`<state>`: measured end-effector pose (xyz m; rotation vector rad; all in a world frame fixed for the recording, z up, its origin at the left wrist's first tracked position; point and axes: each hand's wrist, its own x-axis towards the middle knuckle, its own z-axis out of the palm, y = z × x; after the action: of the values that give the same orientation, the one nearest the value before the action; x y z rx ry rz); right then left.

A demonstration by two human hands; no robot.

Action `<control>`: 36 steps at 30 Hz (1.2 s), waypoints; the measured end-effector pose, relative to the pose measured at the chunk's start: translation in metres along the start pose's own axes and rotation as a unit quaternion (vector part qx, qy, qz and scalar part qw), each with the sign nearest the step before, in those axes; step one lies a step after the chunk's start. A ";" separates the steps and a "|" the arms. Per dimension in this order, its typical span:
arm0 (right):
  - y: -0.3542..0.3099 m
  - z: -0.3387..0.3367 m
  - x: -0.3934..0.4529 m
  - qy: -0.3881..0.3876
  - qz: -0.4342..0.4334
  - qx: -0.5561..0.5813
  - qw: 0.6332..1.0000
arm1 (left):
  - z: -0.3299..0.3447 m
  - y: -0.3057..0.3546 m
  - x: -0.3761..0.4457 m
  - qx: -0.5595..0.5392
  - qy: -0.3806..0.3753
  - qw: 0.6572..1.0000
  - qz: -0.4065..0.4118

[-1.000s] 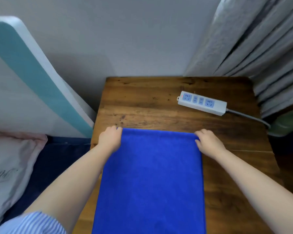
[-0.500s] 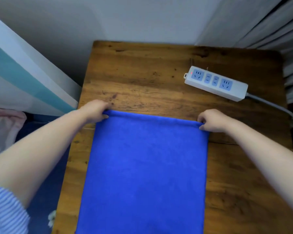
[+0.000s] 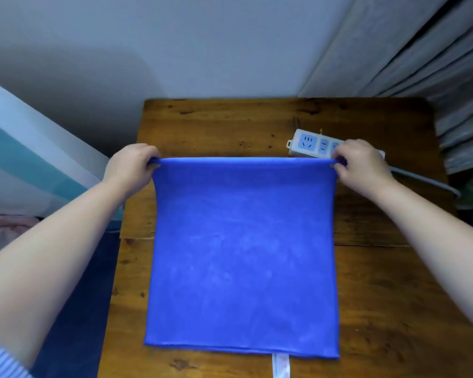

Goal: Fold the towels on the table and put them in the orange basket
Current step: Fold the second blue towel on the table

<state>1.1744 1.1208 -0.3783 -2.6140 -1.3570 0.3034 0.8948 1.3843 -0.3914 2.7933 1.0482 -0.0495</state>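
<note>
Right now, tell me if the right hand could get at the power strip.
Probably yes. The right hand sits just in front of the power strip, nothing between them, but it pinches the blue towel corner and would need to let go first.

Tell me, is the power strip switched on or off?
On: the power strip shows a small red light glowing at its left end; the right hand covers its other end.

One blue towel (image 3: 242, 252) on table (image 3: 388, 296), reaching near front edge. One white label tag (image 3: 280, 365) at towel's front edge. One power strip (image 3: 311, 144) near back right corner, one cord (image 3: 423, 181) toward right edge. Two hands: left hand (image 3: 131, 166), right hand (image 3: 359, 165). One table. One curtain (image 3: 421, 64).
</note>
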 end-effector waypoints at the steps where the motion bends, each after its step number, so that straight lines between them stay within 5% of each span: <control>1: -0.001 -0.003 -0.002 0.043 -0.006 -0.002 0.999 | -0.004 -0.001 -0.002 -0.003 0.031 1.000 0.004; 6: -0.002 0.000 -0.040 0.175 -0.110 0.015 0.978 | -0.007 -0.006 -0.041 -0.020 0.114 0.991 0.071; 13: 0.004 0.033 -0.145 0.148 -0.164 -0.019 0.975 | 0.023 -0.024 -0.128 -0.068 0.103 0.978 0.168; 21: -0.014 0.053 -0.227 0.134 -0.122 -0.063 0.981 | 0.033 -0.028 -0.193 -0.022 0.084 0.958 0.273; 32: -0.029 0.082 -0.273 0.130 -0.108 -0.132 0.977 | 0.053 -0.015 -0.249 0.055 -0.032 0.965 0.254; 36: -0.025 0.084 -0.274 0.134 -0.109 -0.130 0.976 | 0.069 -0.013 -0.254 0.059 -0.021 0.965 0.254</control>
<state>0.9787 0.9152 -0.4260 -2.5456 -1.6579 -0.2657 0.6964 1.2180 -0.4397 3.0598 0.3018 -0.1106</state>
